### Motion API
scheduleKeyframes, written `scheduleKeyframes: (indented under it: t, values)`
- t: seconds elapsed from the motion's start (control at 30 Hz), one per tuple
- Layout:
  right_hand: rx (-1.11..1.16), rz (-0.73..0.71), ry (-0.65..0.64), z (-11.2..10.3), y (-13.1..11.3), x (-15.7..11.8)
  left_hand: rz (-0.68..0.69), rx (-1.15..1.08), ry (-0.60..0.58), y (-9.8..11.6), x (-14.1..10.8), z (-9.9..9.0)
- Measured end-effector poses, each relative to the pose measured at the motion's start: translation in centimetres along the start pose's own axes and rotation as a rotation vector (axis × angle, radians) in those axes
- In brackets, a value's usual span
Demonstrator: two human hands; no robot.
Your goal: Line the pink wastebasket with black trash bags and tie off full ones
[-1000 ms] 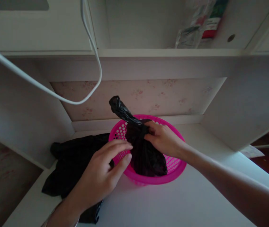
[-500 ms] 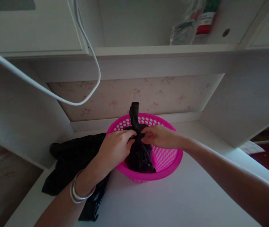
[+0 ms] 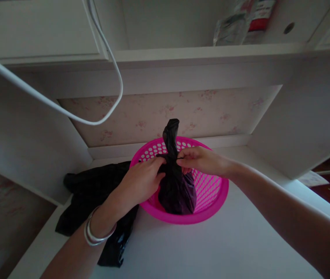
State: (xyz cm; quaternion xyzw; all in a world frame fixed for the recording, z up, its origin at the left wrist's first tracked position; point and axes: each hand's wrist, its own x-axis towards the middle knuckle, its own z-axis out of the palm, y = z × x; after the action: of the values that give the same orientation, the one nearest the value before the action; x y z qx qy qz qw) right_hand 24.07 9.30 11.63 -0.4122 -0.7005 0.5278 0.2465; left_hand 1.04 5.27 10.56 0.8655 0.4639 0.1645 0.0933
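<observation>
A black plastic bag point(image 3: 178, 193) sits inside a pink perforated basket point(image 3: 182, 219), bunched narrow at its neck, with one twisted end sticking up above the rim. My left hand point(image 3: 143, 176), with silver bangles at the wrist, pinches the bag's neck from the left. From the right, my right hand point(image 3: 200, 159) has thumb and fingers closed on a thin bit of the same neck. Both hands are over the basket, a small gap apart. What the bag contains is hidden.
Another black plastic bag point(image 3: 95, 197) lies crumpled on the white surface point(image 3: 211, 252), left of the basket and partly behind my left forearm. A white cable point(image 3: 92, 123) loops down at the upper left. Above stands an open shelf point(image 3: 171, 54) holding clear plastic packaging point(image 3: 230, 31).
My hands have moved slightly apart at the bag's neck. The bag's upright end now leans right, and its lower part looks fuller and smoother in the basket. The view has shifted a little.
</observation>
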Motion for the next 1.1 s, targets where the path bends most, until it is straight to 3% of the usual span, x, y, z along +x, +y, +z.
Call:
scheduleKeyframes:
  t: [0.13, 0.33, 0.5, 0.6, 0.73, 0.8, 0.9, 1.1]
  values:
    - [-0.109, -0.029, 0.011, 0.4, -0.8, 0.0, 0.01, -0.04, 0.074, 0.1, 0.3, -0.1]
    - [-0.21, -0.071, 0.025, -0.3, -0.3, 0.0, 0.032, 0.035, 0.039, 0.3, 0.3, -0.3]
    - [-0.687, -0.014, 0.112, -3.0, -0.7, -0.4, 0.067, 0.001, 0.09, -0.5, 0.0, -0.1]
    - [-0.884, -0.114, 0.104, -3.6, -0.9, -0.7, 0.098, -0.078, 0.086, -0.7, 0.0, 0.0]
    - [-0.823, -0.269, 0.007, -2.1, -1.1, -0.8, 0.016, -0.139, 0.068, -0.5, 0.3, -0.1]
    - [-0.798, -0.27, -0.042, -0.9, -1.1, -0.9, -0.023, -0.143, 0.091, -0.4, 0.4, -0.1]
    - [-0.833, -0.214, -0.012, 0.4, -1.0, -0.8, -0.034, -0.165, 0.123, -0.3, 0.4, 0.0]
    - [-0.883, -0.327, -0.018, -0.7, -0.1, -0.2, 0.071, -0.122, 0.057, -0.5, 0.0, 0.0]
